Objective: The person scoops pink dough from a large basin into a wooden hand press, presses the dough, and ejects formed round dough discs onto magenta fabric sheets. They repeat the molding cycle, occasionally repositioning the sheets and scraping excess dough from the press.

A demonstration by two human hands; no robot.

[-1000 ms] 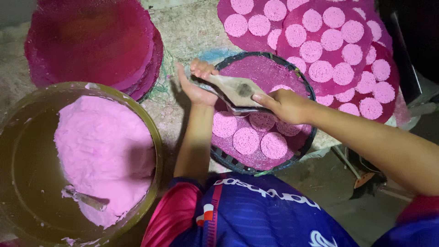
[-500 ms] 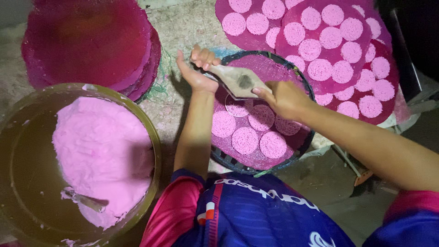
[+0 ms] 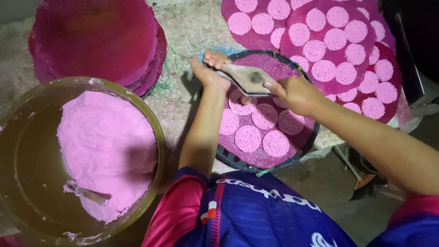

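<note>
Both hands hold a flat, diamond-shaped wooden tool (image 3: 249,78) over a round dark-rimmed tray (image 3: 238,161). My left hand (image 3: 209,71) grips the tool's left tip at the tray's far left edge. My right hand (image 3: 295,93) grips its right tip above the tray's middle. Several round pink discs (image 3: 263,126) lie on the tray's pink mat, just under and nearer than the tool. One disc sits partly hidden beneath the tool.
A large olive basin (image 3: 27,151) at left holds a mound of pink dough (image 3: 107,146) with a spoon (image 3: 89,194) stuck in it. A stack of bare magenta mats (image 3: 98,39) lies at the far left. Mats covered with pink discs (image 3: 338,41) overlap at the far right.
Both hands have carried the tool a little farther away and leftward across the tray. The row of discs on the tray's near half now shows in full.
</note>
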